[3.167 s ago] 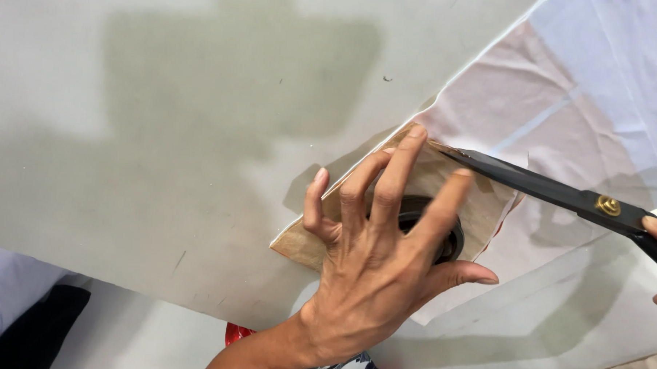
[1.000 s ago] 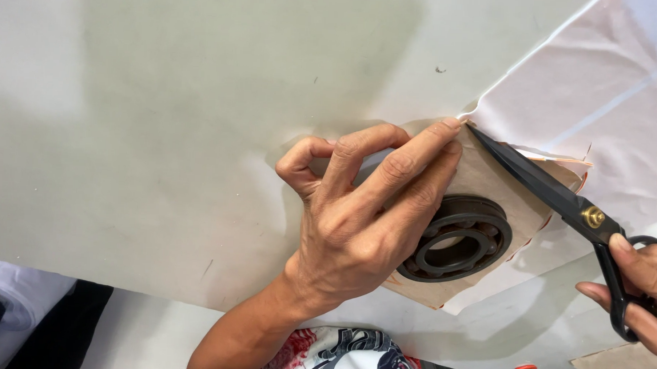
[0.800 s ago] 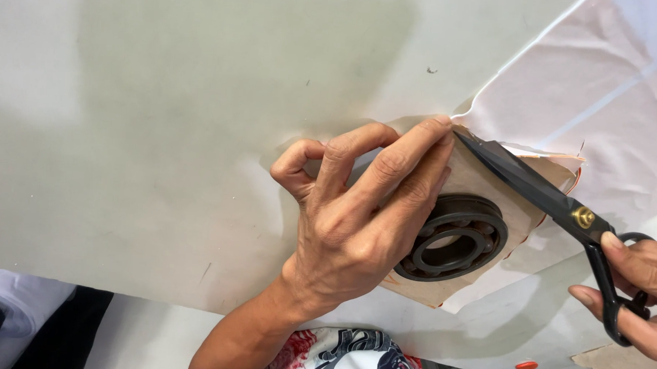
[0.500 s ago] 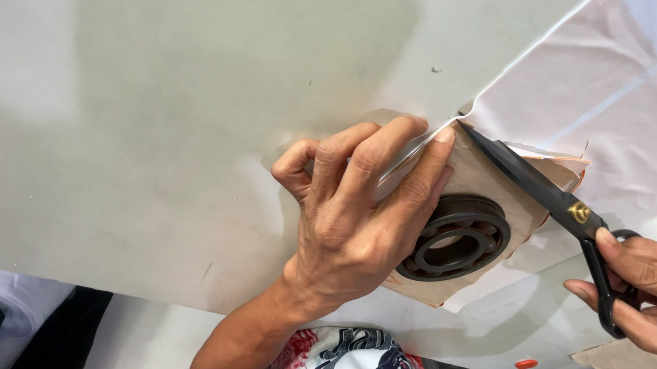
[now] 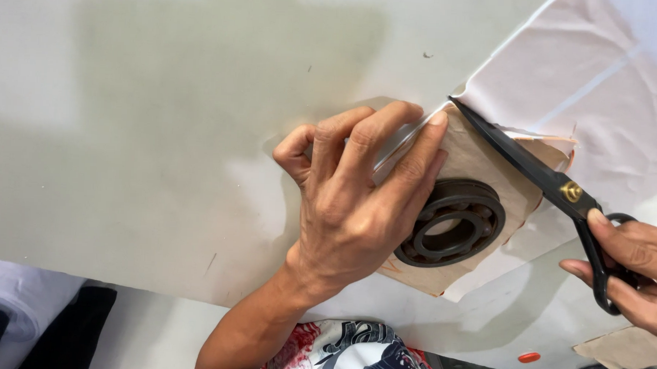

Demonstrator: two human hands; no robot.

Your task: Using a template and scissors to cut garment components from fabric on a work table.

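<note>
My left hand (image 5: 357, 207) presses down on a tan cardboard pattern piece (image 5: 482, 161) and on the cut edge of pale cloth (image 5: 163, 128) over it. A dark metal ring bearing (image 5: 452, 224) rests on the pattern as a weight, just right of my fingers. My right hand (image 5: 631, 264) grips black scissors (image 5: 540, 177), thumb and fingers through the handles. The blades look nearly closed, and their tip reaches the cloth's edge next to my left index fingertip.
A whiter cloth layer (image 5: 594, 77) lies at the upper right. Another cardboard piece (image 5: 621, 347) shows at the lower right beside a small orange object (image 5: 528, 357). Patterned clothing (image 5: 351, 356) and dark fabric (image 5: 61, 335) sit along the bottom edge.
My left hand went from spread flat on the pattern to curled at the cloth edge, uncovering the bearing. The scissors' tip edged along the cut line toward my fingertips.
</note>
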